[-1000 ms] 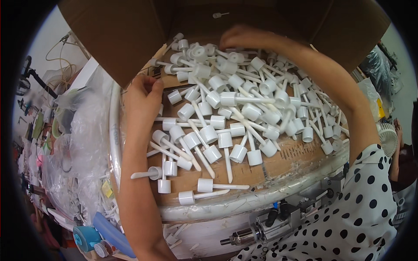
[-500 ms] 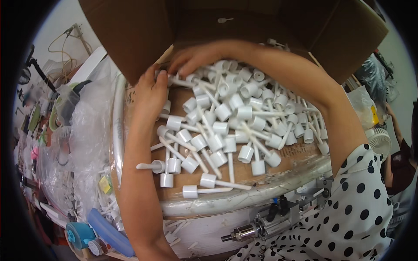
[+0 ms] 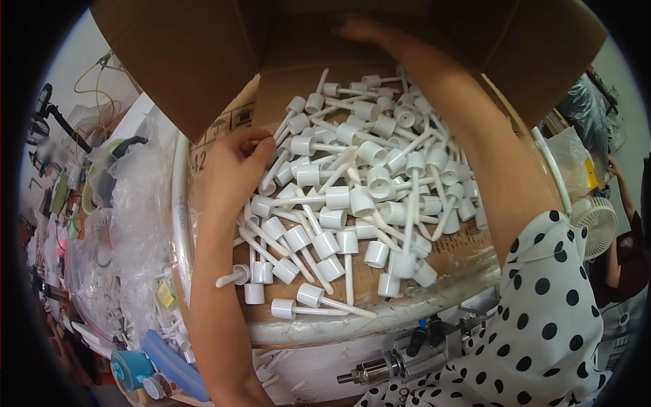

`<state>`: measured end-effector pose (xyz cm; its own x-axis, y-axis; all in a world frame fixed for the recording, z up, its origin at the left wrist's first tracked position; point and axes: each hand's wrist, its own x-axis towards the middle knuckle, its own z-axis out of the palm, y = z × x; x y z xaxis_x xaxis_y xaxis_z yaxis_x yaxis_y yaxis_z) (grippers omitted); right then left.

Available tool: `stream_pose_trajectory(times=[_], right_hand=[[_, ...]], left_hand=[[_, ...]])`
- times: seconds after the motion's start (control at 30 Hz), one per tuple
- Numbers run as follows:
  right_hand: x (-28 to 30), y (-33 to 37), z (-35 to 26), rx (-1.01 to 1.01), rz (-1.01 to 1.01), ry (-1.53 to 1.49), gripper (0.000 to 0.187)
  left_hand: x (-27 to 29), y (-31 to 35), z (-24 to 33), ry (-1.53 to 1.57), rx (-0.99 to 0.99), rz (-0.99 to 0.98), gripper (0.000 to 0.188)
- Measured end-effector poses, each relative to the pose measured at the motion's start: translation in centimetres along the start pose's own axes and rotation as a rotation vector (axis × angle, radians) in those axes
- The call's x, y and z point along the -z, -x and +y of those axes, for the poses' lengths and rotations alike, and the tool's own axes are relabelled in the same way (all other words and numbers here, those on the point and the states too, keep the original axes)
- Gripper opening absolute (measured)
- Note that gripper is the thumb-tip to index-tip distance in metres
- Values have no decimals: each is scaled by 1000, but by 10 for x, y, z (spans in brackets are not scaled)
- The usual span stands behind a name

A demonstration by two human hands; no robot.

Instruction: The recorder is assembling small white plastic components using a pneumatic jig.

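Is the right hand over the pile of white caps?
No, the right hand is inside the cardboard box, beyond the white caps.

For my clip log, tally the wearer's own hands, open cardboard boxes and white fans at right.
Left hand and right hand: 2
Open cardboard box: 1
White fan: 1
Total: 4, leaving out the heaped, overlapping stemmed white caps

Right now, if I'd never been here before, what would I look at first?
Probably the big messy heap of white stick caps in the middle, with the left hand at its left edge. Next might come the black-spotted sleeve, bright at the lower right. Then the big brown box across the top, with the right hand blurry inside it.
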<state>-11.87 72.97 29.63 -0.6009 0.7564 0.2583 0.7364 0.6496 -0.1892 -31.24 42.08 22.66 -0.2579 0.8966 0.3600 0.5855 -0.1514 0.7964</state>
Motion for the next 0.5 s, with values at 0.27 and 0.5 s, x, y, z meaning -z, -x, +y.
stream_pose_trajectory(times=[0.27,0.5], right_hand=[[-38,-30,33,-21,-84,17,59],[-17,-3,55,-151,-8,46,66]], left_hand=[[-6,7,-4,-208,-166,89,29],[0,9,10,-25,-3,-38,26]])
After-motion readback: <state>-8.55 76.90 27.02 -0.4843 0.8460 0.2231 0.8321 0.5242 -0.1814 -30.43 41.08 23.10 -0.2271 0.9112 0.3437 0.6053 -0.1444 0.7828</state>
